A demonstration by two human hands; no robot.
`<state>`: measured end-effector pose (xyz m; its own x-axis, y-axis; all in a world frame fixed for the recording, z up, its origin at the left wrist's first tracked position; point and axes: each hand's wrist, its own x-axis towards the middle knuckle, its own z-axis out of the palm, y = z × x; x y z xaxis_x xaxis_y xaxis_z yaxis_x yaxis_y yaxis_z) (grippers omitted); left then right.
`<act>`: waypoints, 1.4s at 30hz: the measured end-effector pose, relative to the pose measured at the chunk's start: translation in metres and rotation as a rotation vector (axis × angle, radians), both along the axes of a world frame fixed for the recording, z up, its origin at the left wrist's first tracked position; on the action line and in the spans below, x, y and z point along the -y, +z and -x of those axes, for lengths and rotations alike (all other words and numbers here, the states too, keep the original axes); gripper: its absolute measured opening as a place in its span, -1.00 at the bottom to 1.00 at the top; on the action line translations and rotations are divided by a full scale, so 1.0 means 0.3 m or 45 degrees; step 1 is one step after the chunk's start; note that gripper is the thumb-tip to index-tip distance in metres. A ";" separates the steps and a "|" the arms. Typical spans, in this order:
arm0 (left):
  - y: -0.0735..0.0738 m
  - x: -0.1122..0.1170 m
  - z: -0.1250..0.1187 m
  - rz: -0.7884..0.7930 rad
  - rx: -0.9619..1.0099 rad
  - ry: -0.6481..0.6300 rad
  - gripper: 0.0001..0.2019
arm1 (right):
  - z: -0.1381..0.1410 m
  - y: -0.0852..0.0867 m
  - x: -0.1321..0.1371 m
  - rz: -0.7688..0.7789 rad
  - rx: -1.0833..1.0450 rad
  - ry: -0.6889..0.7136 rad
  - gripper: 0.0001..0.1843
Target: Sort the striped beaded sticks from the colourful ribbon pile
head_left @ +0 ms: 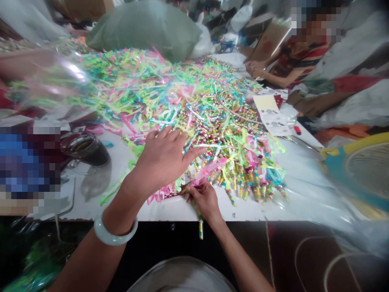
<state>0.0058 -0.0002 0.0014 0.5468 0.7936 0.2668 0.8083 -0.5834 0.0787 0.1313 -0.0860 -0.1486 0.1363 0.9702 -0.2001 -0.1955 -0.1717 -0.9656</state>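
Observation:
My left hand [165,158] is stretched out palm down with its fingers apart, over the near side of a big pile of striped tubes with colored plastic strips [182,87]. A pale bangle [115,231] is round that wrist. At the table's front edge, my right hand [206,200] has its fingers closed round a slim striped tube [201,228], whose lower end sticks out below. A pink plastic strip [209,171] rises just above these fingers; whether it belongs to that tube I cannot tell. Between the hands lies a row of pink and white strip ends [165,194].
A glass of dark drink [86,148] stands on the table [176,211] at left. Behind the pile bulges a large green sack [146,28]. Printed paper [270,115] and a yellow-and-blue mesh-faced object [361,170] are at right. Another person [291,61] sits at far right.

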 end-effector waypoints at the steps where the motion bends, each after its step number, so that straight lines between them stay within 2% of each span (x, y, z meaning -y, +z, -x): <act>1: 0.001 0.000 -0.001 0.008 0.005 0.001 -0.39 | -0.005 -0.001 0.000 -0.003 0.048 0.008 -0.75; 5: 0.009 0.004 -0.001 0.027 0.016 -0.012 -0.34 | -0.016 -0.009 0.011 -0.083 0.472 0.009 -0.77; 8: 0.015 0.005 -0.001 0.036 -0.004 -0.026 -0.32 | -0.021 -0.006 0.021 -0.155 0.823 0.077 -0.79; 12: 0.015 0.002 -0.004 0.045 -0.016 -0.027 -0.31 | -0.020 0.001 0.019 -0.250 1.020 0.227 -0.91; 14: 0.013 0.002 -0.007 0.041 -0.011 -0.025 -0.32 | -0.012 -0.003 0.017 -0.338 1.103 0.279 -0.88; 17: 0.009 0.000 -0.012 0.037 -0.007 -0.017 -0.34 | 0.002 -0.012 0.016 -0.408 1.189 0.261 -0.80; 20: 0.005 -0.004 -0.015 0.026 -0.015 0.010 -0.36 | 0.012 -0.017 0.016 -0.383 1.213 0.233 -0.80; 24: 0.002 -0.010 -0.004 0.014 -0.049 0.003 -0.44 | 0.015 -0.016 0.007 -0.332 1.255 0.198 -0.82; 29: -0.002 -0.037 0.016 0.044 -0.109 -0.076 -0.47 | 0.015 0.011 0.011 -0.403 1.361 0.208 -0.94; 31: -0.008 -0.050 0.025 0.066 -0.133 -0.128 -0.49 | 0.015 0.031 0.042 -0.349 1.491 0.146 -0.88; 33: -0.012 -0.056 0.042 0.085 -0.119 -0.136 -0.52 | 0.011 0.051 0.095 -0.217 1.649 0.068 -0.77; 36: -0.008 -0.049 0.079 0.130 -0.027 -0.038 -0.55 | -0.013 0.067 0.183 -0.057 1.777 0.087 -0.69; 38: 0.001 -0.037 0.106 0.164 0.033 0.029 -0.56 | -0.042 0.071 0.216 -0.064 1.718 0.148 -0.71; 42: 0.016 -0.003 0.162 0.226 0.197 0.163 -0.59 | -0.112 0.095 0.176 -0.196 1.624 0.071 -0.76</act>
